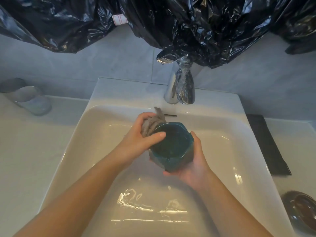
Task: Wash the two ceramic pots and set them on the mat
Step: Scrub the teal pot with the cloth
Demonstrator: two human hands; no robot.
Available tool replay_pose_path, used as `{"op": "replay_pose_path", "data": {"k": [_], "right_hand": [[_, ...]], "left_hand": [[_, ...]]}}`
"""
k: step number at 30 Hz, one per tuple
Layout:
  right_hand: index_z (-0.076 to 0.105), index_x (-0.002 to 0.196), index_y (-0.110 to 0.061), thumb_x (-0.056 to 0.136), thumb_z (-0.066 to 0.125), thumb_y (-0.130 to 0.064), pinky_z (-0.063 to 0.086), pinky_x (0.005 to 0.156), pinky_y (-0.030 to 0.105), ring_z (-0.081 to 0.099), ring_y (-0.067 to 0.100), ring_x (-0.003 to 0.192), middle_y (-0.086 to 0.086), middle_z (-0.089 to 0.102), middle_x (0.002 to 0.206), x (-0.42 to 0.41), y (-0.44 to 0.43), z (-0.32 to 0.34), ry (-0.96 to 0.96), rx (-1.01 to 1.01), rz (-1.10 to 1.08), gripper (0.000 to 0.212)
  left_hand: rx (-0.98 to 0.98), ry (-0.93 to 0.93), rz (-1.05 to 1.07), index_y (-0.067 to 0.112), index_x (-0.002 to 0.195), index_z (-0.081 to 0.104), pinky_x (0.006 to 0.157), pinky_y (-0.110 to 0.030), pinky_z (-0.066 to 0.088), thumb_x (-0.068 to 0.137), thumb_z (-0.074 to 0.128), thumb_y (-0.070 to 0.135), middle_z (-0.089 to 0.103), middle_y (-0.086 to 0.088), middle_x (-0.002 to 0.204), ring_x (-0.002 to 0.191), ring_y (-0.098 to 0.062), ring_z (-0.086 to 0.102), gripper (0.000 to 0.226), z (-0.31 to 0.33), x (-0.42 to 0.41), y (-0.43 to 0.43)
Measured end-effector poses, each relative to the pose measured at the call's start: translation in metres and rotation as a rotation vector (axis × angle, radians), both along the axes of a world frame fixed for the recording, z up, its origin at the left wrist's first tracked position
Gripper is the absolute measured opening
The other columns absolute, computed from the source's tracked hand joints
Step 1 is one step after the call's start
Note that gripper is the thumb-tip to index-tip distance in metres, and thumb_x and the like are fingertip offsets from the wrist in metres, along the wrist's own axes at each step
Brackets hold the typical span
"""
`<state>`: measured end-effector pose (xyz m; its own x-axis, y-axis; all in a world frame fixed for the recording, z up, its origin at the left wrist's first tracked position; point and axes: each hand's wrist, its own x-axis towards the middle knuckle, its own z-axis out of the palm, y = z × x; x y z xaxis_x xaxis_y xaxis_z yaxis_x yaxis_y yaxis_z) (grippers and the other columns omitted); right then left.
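A teal faceted ceramic pot point(172, 147) hangs over the middle of the white sink point(106, 117), its mouth facing up at me. My right hand point(193, 163) cups the pot from below and from the right side, fingers curled round its wall. My left hand point(145, 134) grips a grey cloth point(152, 124) against the pot's left rim, thumb lying across the edge. A dark brown glossy pot point(301, 211) rests on the counter at the lower right. The black mat point(266, 144) lies flat to the right of the sink.
A chrome tap point(181, 89) wrapped in plastic film stands at the back of the sink. Black plastic sheeting point(171, 23) hangs over the wall above. A clear glass tumbler point(30, 100) lies on the white counter at the left.
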<state>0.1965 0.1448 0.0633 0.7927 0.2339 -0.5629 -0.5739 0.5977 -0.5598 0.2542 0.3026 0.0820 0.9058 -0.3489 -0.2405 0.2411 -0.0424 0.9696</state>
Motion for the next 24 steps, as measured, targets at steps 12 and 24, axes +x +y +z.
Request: {"op": "replay_pose_path", "data": {"k": [12, 24], "right_hand": [[0.053, 0.129, -0.03, 0.101, 0.045, -0.022, 0.059, 0.071, 0.025, 0.062, 0.011, 0.106, -0.005, 0.063, 0.118, 0.001, 0.004, -0.001, -0.276, -0.808, -0.198, 0.03], [0.06, 0.106, -0.037, 0.078, 0.042, -0.038, 0.053, 0.081, 0.028, 0.063, 0.016, 0.106, -0.003, 0.067, 0.112, 0.008, -0.011, 0.005, -0.377, -0.879, 0.179, 0.033]], "left_hand": [[0.22, -0.321, 0.351, 0.041, 0.112, 0.046, 0.092, -0.039, 0.052, 0.081, 0.062, 0.004, 0.058, 0.012, 0.111, 0.105, -0.006, 0.057, 0.051, -0.012, -0.025, -0.022], [0.387, -0.331, -0.132, 0.035, 0.108, 0.057, 0.086, -0.029, 0.054, 0.083, 0.067, 0.008, 0.061, 0.018, 0.107, 0.097, 0.006, 0.056, 0.038, -0.005, -0.002, 0.007]]}}
